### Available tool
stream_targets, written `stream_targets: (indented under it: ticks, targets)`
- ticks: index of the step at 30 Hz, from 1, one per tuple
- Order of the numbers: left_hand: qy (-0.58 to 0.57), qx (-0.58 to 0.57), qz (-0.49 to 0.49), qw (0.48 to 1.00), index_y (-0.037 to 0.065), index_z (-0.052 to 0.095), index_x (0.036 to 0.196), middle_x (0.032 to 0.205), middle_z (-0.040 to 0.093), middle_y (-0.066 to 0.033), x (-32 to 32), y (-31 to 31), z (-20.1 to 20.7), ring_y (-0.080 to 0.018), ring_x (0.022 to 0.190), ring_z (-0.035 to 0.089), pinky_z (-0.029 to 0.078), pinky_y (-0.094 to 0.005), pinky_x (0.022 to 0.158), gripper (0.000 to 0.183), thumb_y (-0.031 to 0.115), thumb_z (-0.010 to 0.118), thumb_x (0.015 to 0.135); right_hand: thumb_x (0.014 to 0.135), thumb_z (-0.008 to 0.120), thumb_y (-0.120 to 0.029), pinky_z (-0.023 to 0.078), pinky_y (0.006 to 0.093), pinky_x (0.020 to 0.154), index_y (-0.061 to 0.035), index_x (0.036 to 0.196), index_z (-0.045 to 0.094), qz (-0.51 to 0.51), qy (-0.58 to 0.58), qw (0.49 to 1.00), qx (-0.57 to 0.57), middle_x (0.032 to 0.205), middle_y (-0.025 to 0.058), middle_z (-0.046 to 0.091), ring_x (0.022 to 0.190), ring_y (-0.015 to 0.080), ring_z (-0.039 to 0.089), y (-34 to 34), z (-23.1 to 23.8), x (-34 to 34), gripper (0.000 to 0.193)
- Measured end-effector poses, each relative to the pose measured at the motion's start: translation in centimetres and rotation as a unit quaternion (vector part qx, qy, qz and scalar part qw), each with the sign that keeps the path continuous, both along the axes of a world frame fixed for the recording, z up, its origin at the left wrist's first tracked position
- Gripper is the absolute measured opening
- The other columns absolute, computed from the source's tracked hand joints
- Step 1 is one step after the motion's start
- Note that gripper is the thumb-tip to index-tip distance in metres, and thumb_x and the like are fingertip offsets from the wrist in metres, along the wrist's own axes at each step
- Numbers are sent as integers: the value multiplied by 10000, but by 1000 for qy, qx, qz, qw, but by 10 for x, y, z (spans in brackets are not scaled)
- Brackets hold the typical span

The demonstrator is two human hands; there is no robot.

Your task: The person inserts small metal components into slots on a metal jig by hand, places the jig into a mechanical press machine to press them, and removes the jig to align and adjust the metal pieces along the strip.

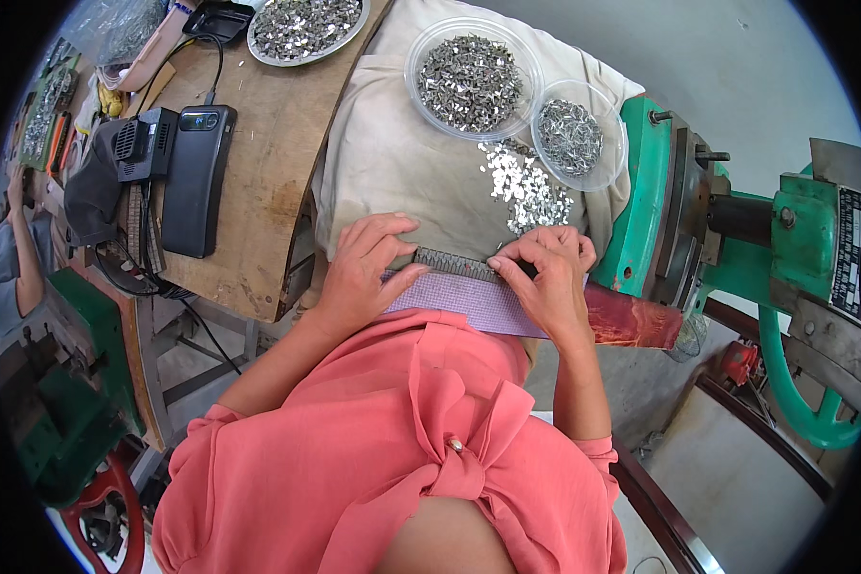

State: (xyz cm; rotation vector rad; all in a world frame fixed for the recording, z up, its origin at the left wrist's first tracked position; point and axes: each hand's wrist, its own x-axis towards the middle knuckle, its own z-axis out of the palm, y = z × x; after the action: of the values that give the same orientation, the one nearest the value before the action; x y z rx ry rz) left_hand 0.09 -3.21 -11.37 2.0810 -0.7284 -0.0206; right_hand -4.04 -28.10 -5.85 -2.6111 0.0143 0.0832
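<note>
A narrow dark metal strip with a row of close ridges (457, 264) lies across my lap, at the near edge of the beige cloth. My left hand (368, 263) is around its left end, thumb on the near side and fingers on the far side. At the right end, my right hand (550, 277) has thumb and forefinger pinched together at the strip; anything small between them is hidden. Just beyond my right hand lies a loose pile of small shiny metal pieces (528, 191). A purple woven cloth (478, 298) is under the strip.
Beyond stand a clear tub of dark metal pieces (471, 84) and a smaller tub of thin silvery parts (569, 139). A green machine (641, 191) borders the right. The wooden table (268, 172) at left holds a black power bank (199, 182) and a metal-piece bowl (306, 59).
</note>
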Motion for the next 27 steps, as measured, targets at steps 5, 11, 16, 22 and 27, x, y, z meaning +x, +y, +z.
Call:
stream_targets:
  ticks: [5, 11, 16, 22, 27]
  targets:
    - [3, -2, -1, 1000, 46, 605, 908, 1218, 628, -113, 0, 0, 0, -315, 1172, 581, 407, -422, 971, 295, 104, 818, 713, 769, 792, -295, 260, 444, 976, -141, 791, 757, 6, -4, 1000, 1, 859, -25, 644, 990, 215, 508, -2, -1, -1, 159]
    - [0, 0, 1, 1000, 45, 604, 908, 1221, 627, -111, 0, 0, 0, -317, 1175, 580, 409, -422, 969, 296, 101, 819, 711, 759, 793, -252, 265, 435, 975, -139, 803, 768, 18, 7, 1000, 17, 856, -20, 651, 987, 216, 518, -7, -1, -1, 123]
    - [2, 1, 0, 1000, 46, 607, 908, 1220, 629, -109, 0, 0, 1, -313, 1174, 583, 407, -423, 971, 290, 104, 815, 714, 765, 787, -225, 267, 426, 974, -141, 812, 772, 14, 18, 999, 41, 856, -23, 658, 988, 212, 519, -11, 0, -2, 97]
    - [-3, 1, 0, 1000, 44, 613, 917, 1222, 631, -106, 0, 1, -2, -313, 1175, 585, 408, -425, 970, 287, 111, 810, 719, 761, 793, -201, 281, 397, 959, -151, 821, 774, 12, -3, 999, 53, 850, -28, 652, 951, 194, 536, -15, -1, -1, 80]
    - [-1, 2, 1, 1000, 43, 620, 925, 1219, 634, -104, 0, 0, -2, -313, 1176, 585, 407, -425, 967, 293, 117, 812, 717, 744, 805, -186, 309, 374, 924, -159, 831, 775, -39, -46, 998, 36, 817, -24, 621, 894, 180, 555, -13, -8, 1, 95]
